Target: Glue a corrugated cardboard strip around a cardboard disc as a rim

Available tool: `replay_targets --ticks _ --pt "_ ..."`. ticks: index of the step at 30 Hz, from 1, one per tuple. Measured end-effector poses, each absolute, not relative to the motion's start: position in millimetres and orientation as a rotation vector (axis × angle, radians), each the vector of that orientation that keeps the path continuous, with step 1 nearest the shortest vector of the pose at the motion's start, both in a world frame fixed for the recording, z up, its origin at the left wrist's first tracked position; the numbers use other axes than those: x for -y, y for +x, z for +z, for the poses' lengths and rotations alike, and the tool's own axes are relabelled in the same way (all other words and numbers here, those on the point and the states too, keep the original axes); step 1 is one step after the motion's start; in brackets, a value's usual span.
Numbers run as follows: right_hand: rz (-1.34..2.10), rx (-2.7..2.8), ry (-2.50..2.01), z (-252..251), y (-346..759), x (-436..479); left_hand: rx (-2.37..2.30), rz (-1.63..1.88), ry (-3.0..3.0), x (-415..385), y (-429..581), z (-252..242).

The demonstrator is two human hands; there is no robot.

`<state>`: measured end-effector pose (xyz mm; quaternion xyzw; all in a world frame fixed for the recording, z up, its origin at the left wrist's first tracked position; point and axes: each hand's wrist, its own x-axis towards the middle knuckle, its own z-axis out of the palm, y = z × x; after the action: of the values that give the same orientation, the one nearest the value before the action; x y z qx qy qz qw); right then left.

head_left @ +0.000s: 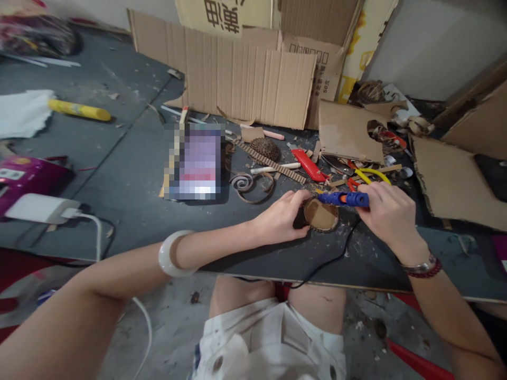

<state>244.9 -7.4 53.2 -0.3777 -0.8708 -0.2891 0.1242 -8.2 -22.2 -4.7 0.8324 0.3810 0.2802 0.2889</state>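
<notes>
My left hand (285,215) is closed on the side of a small round cardboard piece (321,215) with a rough, dark corrugated rim, at the front of the table. My right hand (390,216) grips a blue hot glue gun (343,199) with an orange part; its tip is at the piece's far rim. Whether the tip touches is too small to tell. A black cord (348,245) runs below the glue gun. Just beyond lie a coiled cardboard strip (253,188), a red utility knife (309,163) and yellow-handled scissors (370,174).
Cardboard sheets (245,79) stand along the back. A blurred-out phone (200,161) leans left of centre. At far left are a purple device (31,177), a white charger (43,208) and a yellow tube (81,110). Cardboard scraps and a brown corrugated dome (265,150) lie behind my hands.
</notes>
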Motion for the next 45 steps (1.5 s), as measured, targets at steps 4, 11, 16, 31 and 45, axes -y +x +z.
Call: replay_targets --ticks 4,11,16,31,45 --pt "-0.912 2.622 -1.221 69 242 11 -1.004 0.751 2.234 22 -8 -4" --pt "-0.923 2.793 -1.386 99 228 13 -1.002 0.758 2.252 22 -9 -4" --pt "-0.904 2.841 -1.4 109 221 13 -1.014 0.756 2.25 22 -8 -4" --pt "-0.731 2.833 -1.447 114 227 15 -1.029 0.735 2.252 23 -8 -4" --pt "-0.532 2.864 -1.486 111 232 13 -1.026 0.734 2.249 23 -8 -2"
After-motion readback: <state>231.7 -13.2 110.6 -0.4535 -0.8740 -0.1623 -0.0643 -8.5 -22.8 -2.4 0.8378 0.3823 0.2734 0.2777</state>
